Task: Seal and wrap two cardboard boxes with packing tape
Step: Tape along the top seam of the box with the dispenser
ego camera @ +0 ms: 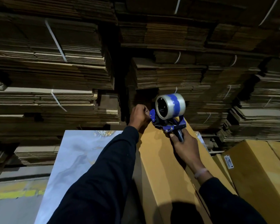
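A long yellow-brown cardboard box (160,160) lies lengthwise on a pale marbled table (74,152). My right hand (185,145) grips the handle of a blue tape dispenser (167,122) carrying a clear tape roll (171,105), held over the box's far end. My left hand (139,117) is curled at the far left corner of the box, right beside the dispenser's front, and seems to pinch the tape end; the tape itself is hard to see. A second yellow-brown box (255,168) with a white label lies to the right.
Tall stacks of flattened cardboard (55,70) bound with white straps fill the background behind the table. Grey floor with a yellow painted line (14,194) shows at the lower left. More flat cardboard (257,120) is piled behind the second box.
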